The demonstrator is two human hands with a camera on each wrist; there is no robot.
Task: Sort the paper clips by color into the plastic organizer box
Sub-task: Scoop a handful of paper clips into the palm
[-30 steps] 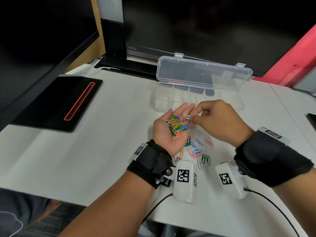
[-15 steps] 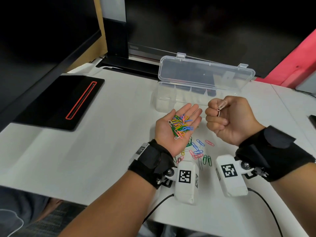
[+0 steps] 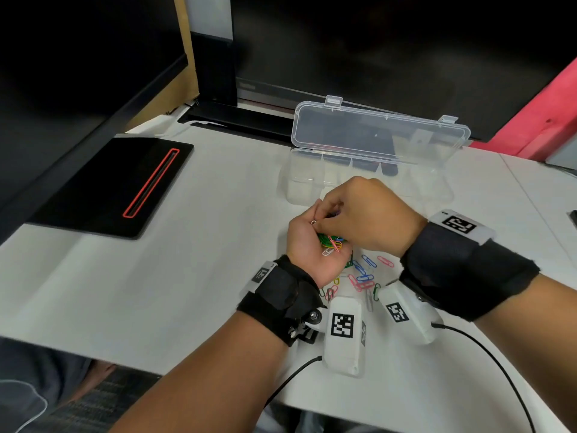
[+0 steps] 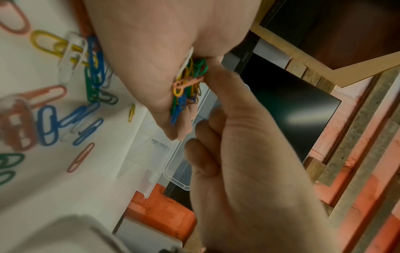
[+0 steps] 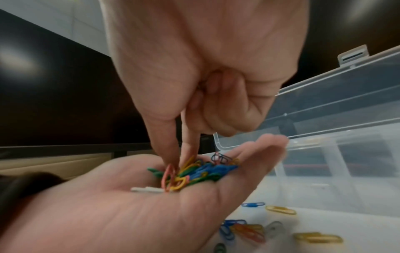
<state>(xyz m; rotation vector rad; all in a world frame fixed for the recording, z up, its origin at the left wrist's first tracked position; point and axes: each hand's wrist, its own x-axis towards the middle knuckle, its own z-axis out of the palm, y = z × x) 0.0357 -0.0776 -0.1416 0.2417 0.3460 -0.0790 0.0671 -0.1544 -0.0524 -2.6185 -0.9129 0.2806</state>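
My left hand (image 3: 299, 242) lies palm up over the white table, its fingers relaxed, carrying a heap of mixed-colour paper clips (image 3: 332, 242). My right hand (image 3: 318, 225) reaches down over that palm. Its thumb and forefinger pinch into the paper clip heap (image 5: 201, 171) while its other fingers stay curled. A small white clip loop (image 3: 313, 222) shows at those fingertips. More loose clips (image 3: 363, 273) lie on the table just below both hands. The clear organizer box (image 3: 307, 185) stands open behind the hands, its lid (image 3: 374, 132) upright. I see no clips in the visible compartments.
A black pad with a red line (image 3: 109, 182) lies at the left. A dark monitor (image 3: 374, 42) stands behind the box, and something red (image 3: 546, 120) is at the far right. The table's front edge (image 3: 156, 367) runs under my forearms, with cables trailing over it.
Half a second ago my right hand was raised to the right with a whitish clip in its fingers. It has now come back down onto the left palm. The left hand has barely moved.
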